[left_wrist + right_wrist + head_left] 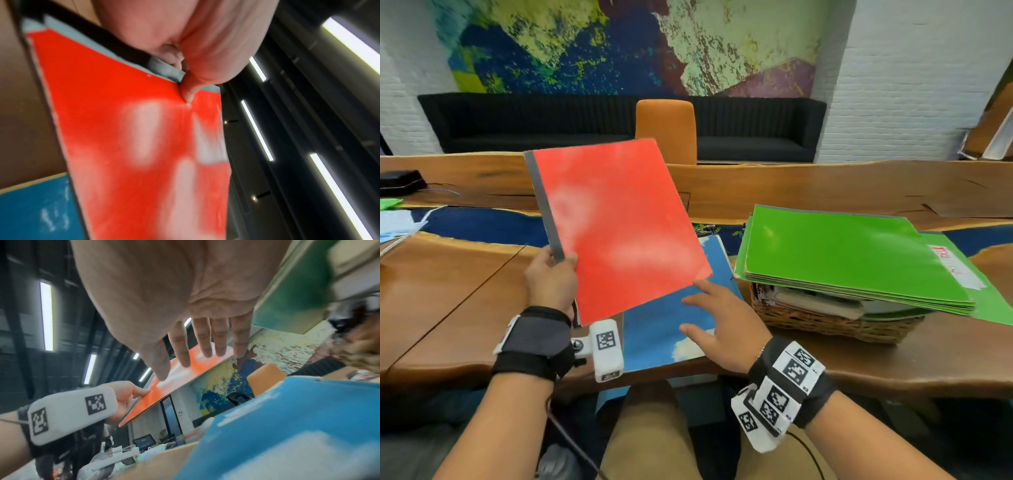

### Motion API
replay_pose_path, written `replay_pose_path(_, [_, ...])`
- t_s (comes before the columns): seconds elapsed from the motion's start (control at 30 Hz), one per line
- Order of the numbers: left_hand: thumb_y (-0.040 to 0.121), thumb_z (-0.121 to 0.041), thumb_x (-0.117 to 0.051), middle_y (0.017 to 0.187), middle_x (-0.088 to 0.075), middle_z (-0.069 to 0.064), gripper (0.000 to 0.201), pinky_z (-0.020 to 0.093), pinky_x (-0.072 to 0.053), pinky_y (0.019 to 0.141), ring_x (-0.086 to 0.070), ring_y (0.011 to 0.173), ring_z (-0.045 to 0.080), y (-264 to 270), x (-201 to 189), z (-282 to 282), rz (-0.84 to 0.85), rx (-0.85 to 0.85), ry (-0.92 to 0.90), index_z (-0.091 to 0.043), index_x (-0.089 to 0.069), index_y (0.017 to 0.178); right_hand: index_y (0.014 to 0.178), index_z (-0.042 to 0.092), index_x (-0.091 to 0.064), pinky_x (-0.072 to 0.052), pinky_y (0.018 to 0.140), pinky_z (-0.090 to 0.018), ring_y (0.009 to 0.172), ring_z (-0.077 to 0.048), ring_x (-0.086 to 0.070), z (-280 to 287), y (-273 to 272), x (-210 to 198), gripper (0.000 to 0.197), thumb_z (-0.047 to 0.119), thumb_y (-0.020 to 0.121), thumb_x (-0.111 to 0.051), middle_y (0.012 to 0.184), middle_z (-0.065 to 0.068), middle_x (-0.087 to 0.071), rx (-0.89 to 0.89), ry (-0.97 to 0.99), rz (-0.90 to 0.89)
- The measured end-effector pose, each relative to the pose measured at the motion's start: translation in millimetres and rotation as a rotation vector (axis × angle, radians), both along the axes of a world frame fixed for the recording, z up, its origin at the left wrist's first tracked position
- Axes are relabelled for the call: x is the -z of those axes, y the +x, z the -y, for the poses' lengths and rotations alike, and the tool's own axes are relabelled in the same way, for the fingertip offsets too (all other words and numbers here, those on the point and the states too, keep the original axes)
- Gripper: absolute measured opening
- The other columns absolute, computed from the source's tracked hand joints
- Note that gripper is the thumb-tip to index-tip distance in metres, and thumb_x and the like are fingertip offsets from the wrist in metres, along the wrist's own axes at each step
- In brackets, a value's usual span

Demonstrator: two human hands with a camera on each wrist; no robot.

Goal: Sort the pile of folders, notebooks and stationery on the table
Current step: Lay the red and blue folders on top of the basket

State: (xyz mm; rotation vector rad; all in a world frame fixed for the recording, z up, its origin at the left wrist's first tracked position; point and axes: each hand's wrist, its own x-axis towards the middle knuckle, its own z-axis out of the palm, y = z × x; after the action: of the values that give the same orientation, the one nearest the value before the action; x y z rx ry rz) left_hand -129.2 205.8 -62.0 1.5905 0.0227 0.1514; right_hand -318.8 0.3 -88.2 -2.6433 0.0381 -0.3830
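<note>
Red notebook (pixel 616 222) gripped by L hand (pixel 551 277), R hand (pixel 717 322) spread, wood table (pixel 448 291), mural wall (pixel 619 44).

folders (pixel 856 253) on basket (pixel 825 322), table's (pixel 448 291) right

My head camera looks forward and down over the table (pixel 448 284). Both wrist cameras sit close beneath the palms, angled up toward the ceiling (very near), and all three share the red notebook (pixel 616 226).

Glossy red folder (pixel 616 226); woven wicker basket (pixel 825 322); polished wood table (pixel 448 291).
</note>
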Motion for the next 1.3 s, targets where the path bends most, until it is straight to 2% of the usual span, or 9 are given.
replay_pose_path(0.23, [0.100,-0.012,-0.053,0.102,-0.071,0.003,0.032,0.036,-0.060,0.077,-0.067,0.084,0.017,-10,-18,-4,0.135,0.304,-0.230,-0.023,-0.058,0.129,0.145,0.024,-0.034,-0.045,0.098,-0.028,0.118,-0.010,-0.057,19,40,-88,0.082,0.043,0.078,-0.077,0.137,0.002,-0.054,0.234,0.469,0.455])
replay_pose_path(0.37, [0.098,-0.009,-0.055,0.087,-0.075,-0.004,0.034,0.032,-0.060,0.074,-0.070,0.076,0.011,-18,-15,10,0.116,0.428,-0.161,-0.022,-0.057,0.129,0.090,0.018,-0.068,-0.051,0.054,-0.020,0.062,-0.002,-0.065,52,48,-122,0.007,0.016,0.087,-0.074,0.074,0.009,-0.072,0.104,0.809,0.248])
replay_pose_path(0.43, [0.095,-0.012,-0.061,0.080,-0.075,-0.005,0.038,0.029,-0.059,0.070,-0.068,0.074,0.011,-24,-10,20,0.115,0.383,-0.108,-0.019,-0.057,0.132,0.079,0.021,-0.070,-0.058,0.065,-0.035,0.069,-0.011,-0.065,64,50,-118,0.008,0.019,0.087,-0.073,0.075,0.006,-0.072,0.134,0.722,0.293])
replay_pose_path(0.53, [0.092,-0.021,-0.067,0.111,-0.064,0.005,0.072,0.031,-0.049,0.084,-0.061,0.099,0.018,-32,-1,37,0.086,0.278,0.012,-0.021,-0.026,0.151,0.078,0.023,-0.068,-0.054,0.079,-0.038,0.076,-0.017,-0.066,68,52,-110,0.010,0.031,0.083,-0.071,0.078,0.009,-0.071,0.296,0.717,0.556])
replay_pose_path(0.63, [0.090,-0.025,-0.069,0.143,-0.044,0.011,0.100,0.045,-0.051,0.093,-0.061,0.114,0.028,-43,3,57,0.007,0.424,-0.035,-0.035,0.009,0.153,0.069,0.019,-0.056,-0.043,0.054,-0.027,0.045,-0.010,-0.051,69,49,-108,0.027,0.028,0.092,-0.066,0.050,0.013,-0.053,0.458,0.871,0.666])
replay_pose_path(0.73, [0.090,-0.015,-0.067,0.134,-0.053,0.007,0.089,0.039,-0.057,0.081,-0.070,0.099,0.031,-57,-2,81,0.017,0.601,-0.148,-0.032,-0.008,0.154,0.083,0.003,-0.056,-0.043,0.037,-0.024,0.032,-0.012,-0.051,63,37,-109,0.030,0.028,0.098,-0.058,0.051,-0.007,-0.052,0.485,1.009,0.566])
replay_pose_path(0.9, [0.088,0.001,-0.067,0.135,-0.058,0.008,0.061,0.016,-0.056,0.073,-0.066,0.100,0.010,-66,-3,115,0.123,0.531,-0.203,-0.014,-0.046,0.143,0.081,0.007,-0.048,-0.045,0.036,-0.024,0.035,-0.014,-0.054,77,-1,-106,0.024,0.019,0.095,-0.063,0.050,-0.006,-0.057,0.474,1.112,0.595])
replay_pose_path(1.03, [0.087,0.004,-0.067,0.131,-0.058,0.007,0.058,0.008,-0.052,0.068,-0.064,0.092,0.005,-70,-8,132,0.231,0.500,-0.116,-0.011,-0.049,0.140,0.129,0.018,-0.042,-0.046,0.041,-0.024,0.062,-0.015,-0.055,110,-45,-102,0.052,0.004,0.085,-0.068,0.093,-0.007,-0.061,0.674,0.960,0.878])
replay_pose_path(1.3, [0.081,-0.027,-0.079,0.122,-0.061,-0.001,0.042,0.042,-0.054,0.087,-0.062,0.098,0.020,-98,-2,176,0.462,0.462,0.250,-0.025,-0.063,0.120,0.099,0.030,-0.069,-0.051,0.088,-0.043,0.087,-0.015,-0.063,158,-133,-56,0.013,0.031,0.085,-0.068,0.087,0.011,-0.067,0.942,0.302,0.683])
